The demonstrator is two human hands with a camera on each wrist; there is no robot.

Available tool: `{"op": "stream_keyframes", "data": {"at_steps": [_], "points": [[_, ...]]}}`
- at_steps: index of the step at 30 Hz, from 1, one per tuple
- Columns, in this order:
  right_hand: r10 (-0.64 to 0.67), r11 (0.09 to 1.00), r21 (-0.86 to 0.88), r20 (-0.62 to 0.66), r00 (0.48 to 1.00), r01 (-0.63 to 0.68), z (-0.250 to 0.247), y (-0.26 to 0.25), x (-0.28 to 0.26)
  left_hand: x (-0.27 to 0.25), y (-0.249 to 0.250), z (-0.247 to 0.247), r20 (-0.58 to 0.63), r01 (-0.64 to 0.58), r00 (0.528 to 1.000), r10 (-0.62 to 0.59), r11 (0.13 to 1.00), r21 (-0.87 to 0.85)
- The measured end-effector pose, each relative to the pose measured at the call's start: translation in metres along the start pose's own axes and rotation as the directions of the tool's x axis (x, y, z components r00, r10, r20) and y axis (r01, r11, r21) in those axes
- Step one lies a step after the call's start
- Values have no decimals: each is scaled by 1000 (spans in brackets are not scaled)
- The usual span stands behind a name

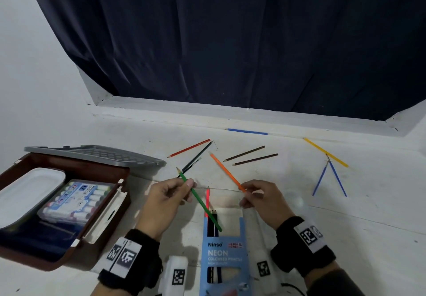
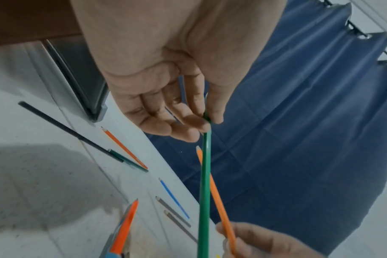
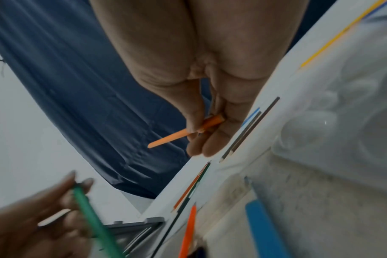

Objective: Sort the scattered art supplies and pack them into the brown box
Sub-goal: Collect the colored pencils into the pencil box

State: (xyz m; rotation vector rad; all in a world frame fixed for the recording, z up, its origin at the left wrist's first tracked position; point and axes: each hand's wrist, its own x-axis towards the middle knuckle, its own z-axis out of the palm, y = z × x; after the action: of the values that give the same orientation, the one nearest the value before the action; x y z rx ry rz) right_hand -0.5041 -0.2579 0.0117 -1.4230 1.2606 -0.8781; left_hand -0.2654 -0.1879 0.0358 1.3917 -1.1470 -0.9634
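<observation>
The blue Ninso pencil carton (image 1: 223, 253) lies flat on the white floor (image 1: 334, 238) between the two wrists, its open mouth facing away from the person; it serves as the landmark here. A red-orange pencil (image 1: 207, 200) and some dark ones already stand out of that mouth.

The left hand (image 1: 164, 200) pinches a green pencil (image 1: 199, 200) between thumb and forefinger near its sharpened end. The pencil's long axis runs diagonally, with the point up and to the left of the carton and the blunt end down at the carton's mouth, over the dark pencils there. So the green pencil seems about to slide in, and what matters is swinging its axis parallel to the carton's length.

The right hand (image 1: 260, 200), just right of the carton's mouth, pinches the blunt end of an orange pencil (image 1: 227, 172), whose tip points away and to the left, beyond the carton. It is lifted off the floor and probably goes in next.

Beyond the carton more loose pencils lie scattered: red, dark green, two brown (image 1: 250, 156), a blue one along the sill, yellow and two blue far to the right.

The brown box (image 1: 108, 206) sits open to the left of the carton, already holding a marker set (image 1: 78, 200) and a white tray (image 1: 27, 192).
</observation>
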Motion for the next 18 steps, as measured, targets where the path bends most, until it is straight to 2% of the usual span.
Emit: {"op": "stream_keyframes", "data": {"at_steps": [2, 4, 10, 12, 15, 18], "points": [[55, 988, 140, 42, 998, -60, 9, -1, -5, 9, -3, 8, 27, -14, 1000, 12, 998, 62], [95, 980, 168, 52, 994, -103, 15, 2, -7, 20, -3, 15, 78, -17, 997, 7, 992, 124], [82, 996, -43, 123, 989, -78, 20, 13, -7, 53, -4, 31, 304, -79, 951, -45, 919, 386], [68, 987, -151, 131, 989, -47, 22, 20, -4, 63, -5, 36, 351, -112, 932, -89, 851, 513], [75, 964, -264, 121, 990, -40, 24, 31, 1, 73, -6, 43, 436, -170, 870, -231, 689, 704], [62, 947, -321, 103, 993, -26, 24, 31, 3, 75, -8, 50, 473, -263, 832, -291, 544, 797]]}}
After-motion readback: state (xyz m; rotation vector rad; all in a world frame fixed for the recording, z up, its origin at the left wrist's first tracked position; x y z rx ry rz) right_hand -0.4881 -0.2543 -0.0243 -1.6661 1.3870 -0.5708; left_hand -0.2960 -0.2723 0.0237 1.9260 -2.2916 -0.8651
